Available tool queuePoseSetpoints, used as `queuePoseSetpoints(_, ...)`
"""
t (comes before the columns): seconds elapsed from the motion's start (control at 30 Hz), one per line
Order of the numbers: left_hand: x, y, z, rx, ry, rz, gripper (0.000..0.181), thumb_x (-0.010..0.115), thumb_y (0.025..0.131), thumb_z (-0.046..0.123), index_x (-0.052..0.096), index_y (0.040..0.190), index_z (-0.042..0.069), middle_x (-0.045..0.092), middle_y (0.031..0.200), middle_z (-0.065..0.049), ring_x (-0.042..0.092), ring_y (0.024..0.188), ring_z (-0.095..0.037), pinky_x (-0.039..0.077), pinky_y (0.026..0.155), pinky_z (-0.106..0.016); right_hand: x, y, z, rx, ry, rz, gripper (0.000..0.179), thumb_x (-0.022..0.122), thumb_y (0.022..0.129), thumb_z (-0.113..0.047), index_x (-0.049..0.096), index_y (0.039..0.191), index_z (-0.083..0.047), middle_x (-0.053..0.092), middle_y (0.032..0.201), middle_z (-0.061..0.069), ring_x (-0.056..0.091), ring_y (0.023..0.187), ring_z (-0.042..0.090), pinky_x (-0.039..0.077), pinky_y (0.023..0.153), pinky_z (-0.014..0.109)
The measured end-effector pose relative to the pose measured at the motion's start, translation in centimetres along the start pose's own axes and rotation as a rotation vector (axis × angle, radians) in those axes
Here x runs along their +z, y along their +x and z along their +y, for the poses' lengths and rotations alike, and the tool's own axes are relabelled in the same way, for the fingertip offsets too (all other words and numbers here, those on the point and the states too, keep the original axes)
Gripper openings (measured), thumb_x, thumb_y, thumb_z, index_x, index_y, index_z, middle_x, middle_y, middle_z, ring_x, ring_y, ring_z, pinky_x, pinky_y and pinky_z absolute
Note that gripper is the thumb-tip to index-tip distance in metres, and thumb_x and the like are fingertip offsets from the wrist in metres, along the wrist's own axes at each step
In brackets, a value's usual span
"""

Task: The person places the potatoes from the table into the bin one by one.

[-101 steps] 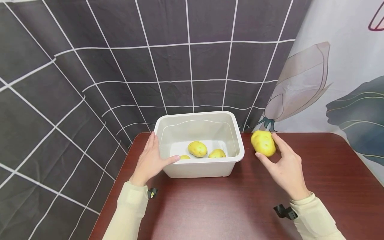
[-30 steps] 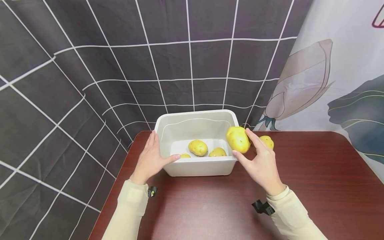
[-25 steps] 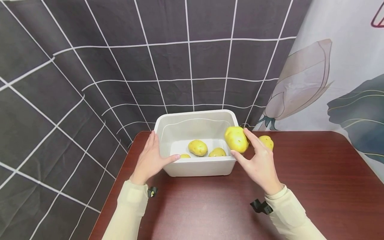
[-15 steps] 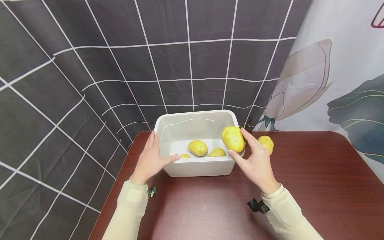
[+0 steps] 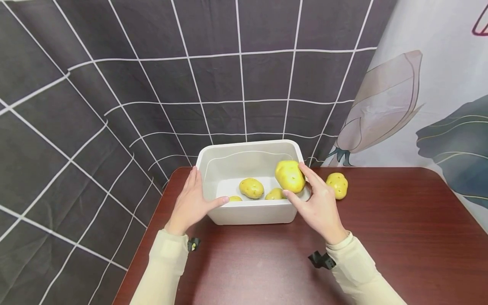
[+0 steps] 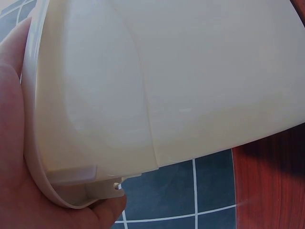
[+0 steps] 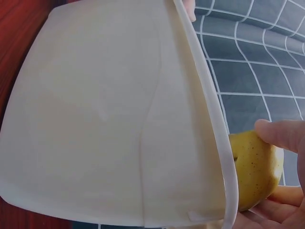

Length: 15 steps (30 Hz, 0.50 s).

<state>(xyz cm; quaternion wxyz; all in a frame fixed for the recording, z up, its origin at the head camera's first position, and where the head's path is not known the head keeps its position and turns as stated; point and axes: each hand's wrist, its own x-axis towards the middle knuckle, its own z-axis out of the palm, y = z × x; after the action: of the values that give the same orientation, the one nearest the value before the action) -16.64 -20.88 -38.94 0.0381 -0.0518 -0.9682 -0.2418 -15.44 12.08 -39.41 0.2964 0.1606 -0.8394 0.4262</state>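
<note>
My right hand holds a yellow potato between thumb and fingers, over the right end of a white plastic bin. In the right wrist view the held potato shows just beyond the bin's rim. My left hand grips the bin's front left corner, thumb over the front rim and fingers along the left side. Inside lie a potato in the middle, another potato partly behind my right thumb, and a third potato mostly hidden by the front wall.
One more potato lies on the reddish-brown table, right of the bin and beyond my right hand. A dark gridded curtain hangs behind and to the left. A pale floral curtain hangs at the right.
My right hand has carried its potato leftward from beside the bin to above its right end. The potato on the table has come into view. My left hand stays at the corner.
</note>
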Motion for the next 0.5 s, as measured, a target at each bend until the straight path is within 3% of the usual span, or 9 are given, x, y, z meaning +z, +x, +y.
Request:
queuePoseSetpoints(0.17, 0.0, 0.0, -0.1, 0.001, 0.001, 0.003, 0.129, 0.065, 0.076, 0.080, 0.013, 0.158, -0.004, 0.003, 0.167, -0.018, 0.006, 0.154, -0.034, 0.019, 0.121, -0.051, 0.4, 0.0, -0.2, 0.003, 0.025, -0.009, 0.077, 0.091, 0.072, -0.012, 0.057, 0.139, 0.003, 0.061, 0.137, 0.017, 0.062, 0.121, 0.030, 0.051, 0.095, 0.038)
queuePoseSetpoints(0.5, 0.0, 0.0, -0.1, -0.003, 0.005, -0.002, 0.129, 0.065, 0.075, 0.080, 0.012, 0.159, -0.004, 0.002, 0.167, -0.018, 0.005, 0.154, -0.033, 0.018, 0.121, -0.051, 1.3, 0.0, -0.6, 0.014, 0.056, -0.042, 0.075, 0.089, 0.074, -0.011, 0.056, 0.139, 0.003, 0.059, 0.140, 0.016, 0.061, 0.122, 0.029, 0.053, 0.093, 0.042)
